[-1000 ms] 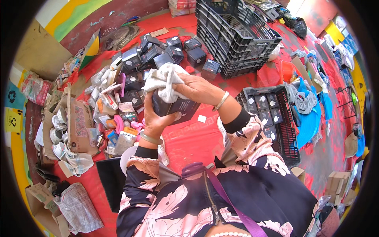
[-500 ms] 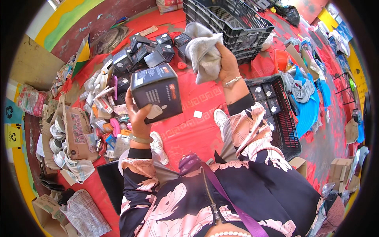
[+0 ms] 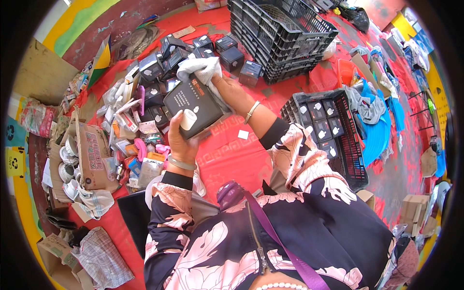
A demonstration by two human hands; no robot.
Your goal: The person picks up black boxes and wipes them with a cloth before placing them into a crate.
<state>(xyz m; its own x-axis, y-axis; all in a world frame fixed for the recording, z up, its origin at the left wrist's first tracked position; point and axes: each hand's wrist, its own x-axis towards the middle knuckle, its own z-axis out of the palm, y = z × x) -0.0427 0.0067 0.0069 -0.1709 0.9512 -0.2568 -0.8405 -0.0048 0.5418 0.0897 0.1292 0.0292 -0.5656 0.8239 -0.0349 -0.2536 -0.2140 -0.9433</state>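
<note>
My left hand [image 3: 181,142] grips the near lower edge of a black printed cardboard box [image 3: 198,104], its thumb on the face with a white round picture. The box is held tilted in front of me. A grey-white cloth [image 3: 205,67] is bunched in my right hand [image 3: 232,92] and lies against the box's far right edge. The right fingers are partly hidden behind the cloth and box. Beyond the box, several similar black boxes [image 3: 174,60] are piled on the red floor covering. More of them stand in rows inside a black plastic crate [image 3: 355,159] to my right.
Stacked black crates [image 3: 285,36] stand at the far side. Small packaged goods [image 3: 130,121] are heaped on the left, beside an open cardboard carton [image 3: 94,159] with white cups. Blue and grey cloth [image 3: 379,130] lies past the right crate. A small white square [image 3: 243,134] lies on the red covering.
My right hand has brought the cloth down and left onto the box. The box has turned in my left hand, which has shifted slightly right.
</note>
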